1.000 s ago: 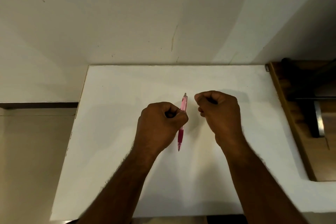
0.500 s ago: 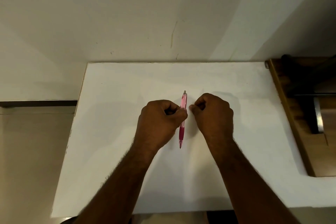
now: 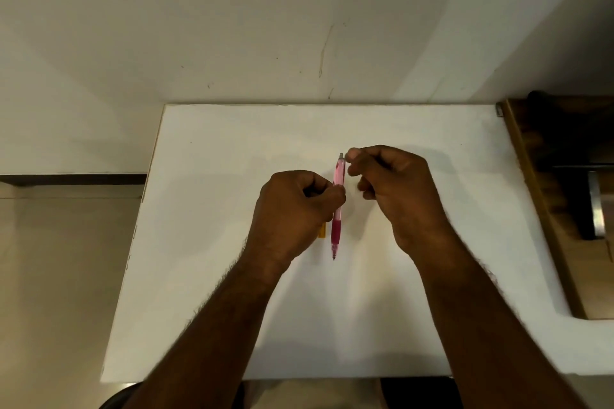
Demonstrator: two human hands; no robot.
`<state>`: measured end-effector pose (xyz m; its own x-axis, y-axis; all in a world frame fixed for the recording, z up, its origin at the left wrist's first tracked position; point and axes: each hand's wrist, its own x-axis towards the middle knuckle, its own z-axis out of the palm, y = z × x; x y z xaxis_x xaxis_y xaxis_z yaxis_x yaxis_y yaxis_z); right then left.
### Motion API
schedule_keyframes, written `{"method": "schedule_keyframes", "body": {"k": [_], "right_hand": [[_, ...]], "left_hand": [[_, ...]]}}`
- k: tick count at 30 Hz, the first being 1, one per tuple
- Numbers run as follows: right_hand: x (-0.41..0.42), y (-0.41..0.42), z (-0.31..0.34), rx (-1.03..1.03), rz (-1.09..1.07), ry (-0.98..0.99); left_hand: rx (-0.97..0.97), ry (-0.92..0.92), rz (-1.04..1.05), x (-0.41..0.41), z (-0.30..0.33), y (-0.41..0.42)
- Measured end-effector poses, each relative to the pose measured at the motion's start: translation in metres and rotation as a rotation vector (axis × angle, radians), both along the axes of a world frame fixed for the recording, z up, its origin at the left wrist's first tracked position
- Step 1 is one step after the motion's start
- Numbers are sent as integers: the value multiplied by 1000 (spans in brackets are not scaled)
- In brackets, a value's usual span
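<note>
Raised since a moment ago: right hand (image 3: 395, 189), curled fingers (image 3: 353, 153) pinching top end of pink pen (image 3: 336, 229) at frame centre, above white tabletop (image 3: 199, 242). Left hand (image 3: 292, 212) gripping barrel midway with curled fingers, probably steadying it for twisting or pulling apart.

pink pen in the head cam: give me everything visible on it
The pink pen is a slim click pen, plastic by its look. It has a clear pink upper barrel, a darker magenta grip, a grey button at the far end and a fine tip pointing back at the person. It is held over the white table. The left hand grips its mid-barrel with curled fingers. The right hand has its fingertips at the button end, but contact there cannot be told.
</note>
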<state>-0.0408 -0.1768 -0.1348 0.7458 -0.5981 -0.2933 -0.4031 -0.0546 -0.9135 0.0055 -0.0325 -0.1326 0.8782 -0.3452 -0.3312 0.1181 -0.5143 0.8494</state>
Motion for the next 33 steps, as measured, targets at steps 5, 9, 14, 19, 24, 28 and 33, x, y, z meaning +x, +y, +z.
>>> {"method": "schedule_keyframes", "body": {"k": [5,9,14,19,24,28,33], "right_hand": [[0,1,3,136,10,0],[0,-1,2,88,10,18],[0,0,0,78,-20,-12],[-1,-11,-2,87,-140,-53],[-12,-28,-19,-509,-63,244],[-13,-23,-29,-676,-9,399],[-13,-19,-25,-763,15,433]], "left_hand": [[27,-15,-22,-3,0,-4],[58,-27,-49,-4,0,-5],[72,-25,-73,-4,2,-4],[78,-4,-108,-8,2,-3],[69,17,-57,-3,0,0],[65,34,-49,-3,-1,1],[74,47,-69,-3,-4,1]]}}
